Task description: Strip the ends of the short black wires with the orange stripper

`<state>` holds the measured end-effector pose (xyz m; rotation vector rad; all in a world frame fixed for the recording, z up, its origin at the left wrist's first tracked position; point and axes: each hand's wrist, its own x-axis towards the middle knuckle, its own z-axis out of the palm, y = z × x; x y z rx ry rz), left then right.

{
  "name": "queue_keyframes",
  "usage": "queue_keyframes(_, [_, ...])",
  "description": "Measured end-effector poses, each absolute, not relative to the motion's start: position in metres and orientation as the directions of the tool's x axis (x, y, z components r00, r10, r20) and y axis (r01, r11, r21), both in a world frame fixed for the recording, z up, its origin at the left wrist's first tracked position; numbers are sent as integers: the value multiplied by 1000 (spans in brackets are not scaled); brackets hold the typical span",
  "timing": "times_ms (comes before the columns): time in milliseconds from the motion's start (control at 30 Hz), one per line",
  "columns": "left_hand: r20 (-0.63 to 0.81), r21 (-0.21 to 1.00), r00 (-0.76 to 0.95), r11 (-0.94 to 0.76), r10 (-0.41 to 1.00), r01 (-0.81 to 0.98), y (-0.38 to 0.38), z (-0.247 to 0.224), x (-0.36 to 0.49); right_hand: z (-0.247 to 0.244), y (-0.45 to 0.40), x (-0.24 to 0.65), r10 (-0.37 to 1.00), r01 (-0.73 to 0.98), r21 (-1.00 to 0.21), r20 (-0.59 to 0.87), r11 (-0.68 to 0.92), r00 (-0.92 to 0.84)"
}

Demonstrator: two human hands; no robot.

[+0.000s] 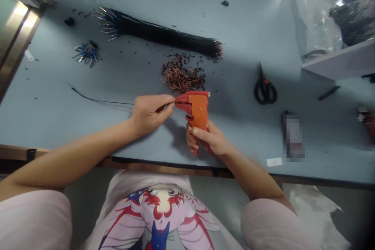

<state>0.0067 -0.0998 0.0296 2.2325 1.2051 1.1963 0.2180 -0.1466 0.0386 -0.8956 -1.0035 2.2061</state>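
Head view, left hand [150,112] pinching black wire [113,102], right hand [212,137] gripping orange-red stripper [199,110]

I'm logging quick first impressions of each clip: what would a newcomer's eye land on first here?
Probably the bright red-and-orange hand tool near the middle, gripped in the right hand, with the left hand holding a thin black wire at its nose. Next, just beyond the tool, the pile of coppery and black scraps, and behind that the long bundle of black wires lying across the table.
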Motion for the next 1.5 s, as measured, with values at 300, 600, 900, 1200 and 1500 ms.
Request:
queue_keyframes(300, [525,651,205,-545,826,529,-94,26,5,46,-138,222,770,-444,-686,-274,-577,-577])
queue_keyframes(600, [581,618,148,-552,800,559,-89,31,2,44,-134,228,765,-451,-653,-333,-609,-551])
queue_keyframes(900, [589,597,179,-573,788,561,-90,29,1,35,-136,229,736,-384,-681,-345,-623,-582])
queue_keyframes(1200, [586,607,168,-566,793,558,-89,28,1,42,-134,230,579,-348,-522,-382,-779,-721])
queue_keyframes(1500, [603,627,138,-574,786,527,-88,27,2,39,-136,227,557,-322,-528,-378,-786,-740])
